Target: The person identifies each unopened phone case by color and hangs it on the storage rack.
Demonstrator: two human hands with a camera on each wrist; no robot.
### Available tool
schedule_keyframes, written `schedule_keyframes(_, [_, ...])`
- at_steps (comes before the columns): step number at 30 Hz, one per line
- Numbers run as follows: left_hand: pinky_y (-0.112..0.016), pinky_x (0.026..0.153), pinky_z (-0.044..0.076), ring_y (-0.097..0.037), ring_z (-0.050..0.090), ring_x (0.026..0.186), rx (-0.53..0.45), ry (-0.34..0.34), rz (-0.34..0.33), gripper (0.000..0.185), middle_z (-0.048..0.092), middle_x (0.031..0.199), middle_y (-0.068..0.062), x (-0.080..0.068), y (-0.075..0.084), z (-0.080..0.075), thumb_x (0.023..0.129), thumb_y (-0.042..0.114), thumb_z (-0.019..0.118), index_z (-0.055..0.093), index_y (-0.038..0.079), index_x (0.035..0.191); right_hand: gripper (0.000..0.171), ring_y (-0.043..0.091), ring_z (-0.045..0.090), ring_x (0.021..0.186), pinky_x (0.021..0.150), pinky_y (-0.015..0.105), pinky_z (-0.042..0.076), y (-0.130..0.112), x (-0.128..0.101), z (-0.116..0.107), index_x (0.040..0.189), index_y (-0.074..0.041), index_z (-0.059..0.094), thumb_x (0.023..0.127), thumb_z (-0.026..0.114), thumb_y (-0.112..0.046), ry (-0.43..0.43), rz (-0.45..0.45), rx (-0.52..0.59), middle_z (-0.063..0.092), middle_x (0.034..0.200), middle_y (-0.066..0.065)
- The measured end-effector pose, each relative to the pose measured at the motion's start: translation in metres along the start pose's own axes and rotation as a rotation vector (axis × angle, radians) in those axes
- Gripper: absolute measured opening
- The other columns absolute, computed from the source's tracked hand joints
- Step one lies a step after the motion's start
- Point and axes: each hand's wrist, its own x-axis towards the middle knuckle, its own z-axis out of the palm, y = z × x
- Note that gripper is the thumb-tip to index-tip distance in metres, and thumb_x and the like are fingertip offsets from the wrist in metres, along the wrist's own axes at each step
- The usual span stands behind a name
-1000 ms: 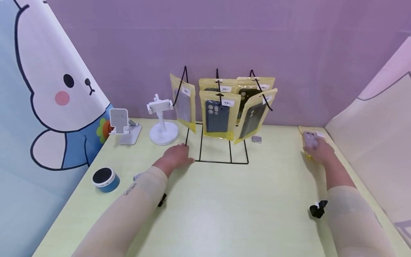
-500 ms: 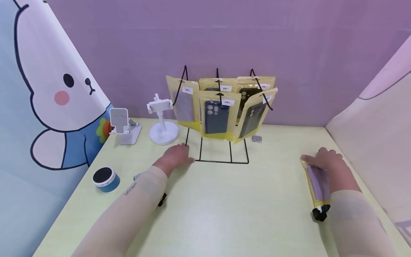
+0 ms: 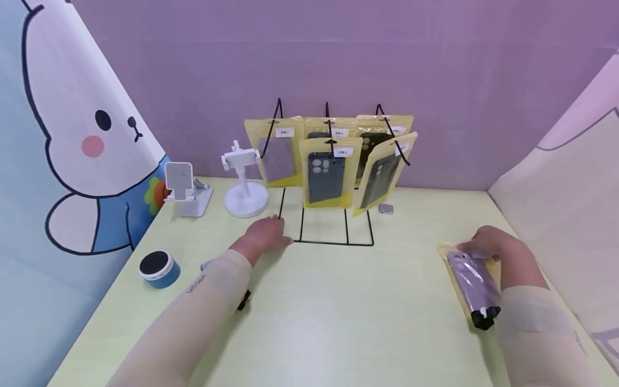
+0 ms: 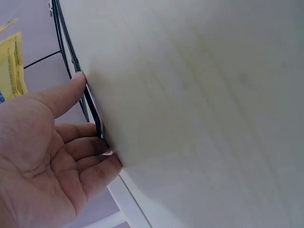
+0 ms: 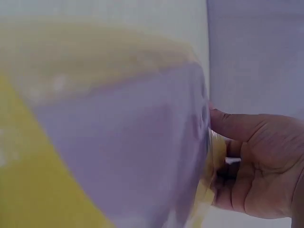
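My right hand pinches the top of a clear and yellow pouch holding a lavender phone case, at the table's right side. The pouch tilts towards me, and the wrist camera covers its lower end. In the right wrist view, my thumb lies on one face of the pouch, and the other fingers curl behind it. My left hand grips the front left corner of a black wire rack. The left wrist view has the thumb on the wire and the fingers curled around its far side.
Several pouched phone cases hang on the rack's hooks, including a dark blue one and a lavender one. Left of the rack stand a white round-based holder, a white phone stand and a blue round device. A small grey block lies right.
The right hand has picked up the lavender case's pouch from the back right and drawn it nearer and slightly left. The hanging left pouch has turned to face forward. My left hand stayed put.
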Motion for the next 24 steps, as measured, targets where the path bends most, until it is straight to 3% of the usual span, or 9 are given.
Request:
schedule_keyframes(6, [-0.049, 0.111, 0.040, -0.040, 0.045, 0.134, 0.006, -0.005, -0.008, 0.073, 0.042, 0.148, -0.026, 0.002, -0.001, 0.002, 0.096, 0.048, 0.056, 0.042, -0.006, 0.143, 0.048, 0.027, 0.059, 0.081, 0.067, 0.039, 0.051, -0.026, -0.006, -0.004, 0.105, 0.007, 0.060, 0.095, 0.061, -0.040, 0.050, -0.138, -0.066, 0.063, 0.093, 0.016])
schedule_keyframes(15, [-0.049, 0.108, 0.043, -0.040, 0.050, 0.129, 0.004, -0.002, -0.005, 0.071, 0.047, 0.144, -0.026, 0.003, 0.000, 0.001, 0.095, 0.048, 0.058, 0.045, -0.006, 0.140, 0.015, 0.017, 0.053, 0.080, 0.071, 0.033, 0.044, -0.083, -0.023, -0.002, 0.098, -0.010, 0.064, 0.097, 0.060, -0.024, 0.033, -0.356, 0.021, 0.060, 0.085, 0.002])
schedule_keyframes(19, [-0.048, 0.106, 0.045, -0.039, 0.052, 0.127, 0.005, -0.002, -0.001, 0.070, 0.049, 0.141, -0.026, 0.002, 0.000, 0.000, 0.095, 0.048, 0.058, 0.047, -0.006, 0.138, 0.012, 0.018, 0.054, 0.081, 0.073, 0.032, 0.045, -0.109, -0.031, 0.000, 0.096, -0.014, 0.063, 0.099, 0.058, -0.024, 0.021, -0.429, 0.115, 0.059, 0.083, 0.001])
schedule_keyframes(24, [-0.049, 0.106, 0.045, -0.039, 0.051, 0.127, 0.010, 0.006, 0.000, 0.070, 0.049, 0.142, -0.026, 0.002, 0.000, 0.002, 0.095, 0.048, 0.058, 0.047, -0.006, 0.138, 0.015, 0.020, 0.059, 0.091, 0.079, 0.034, 0.050, -0.136, -0.040, 0.000, 0.101, -0.015, 0.062, 0.099, 0.059, -0.029, 0.035, -0.511, 0.190, 0.064, 0.094, 0.001])
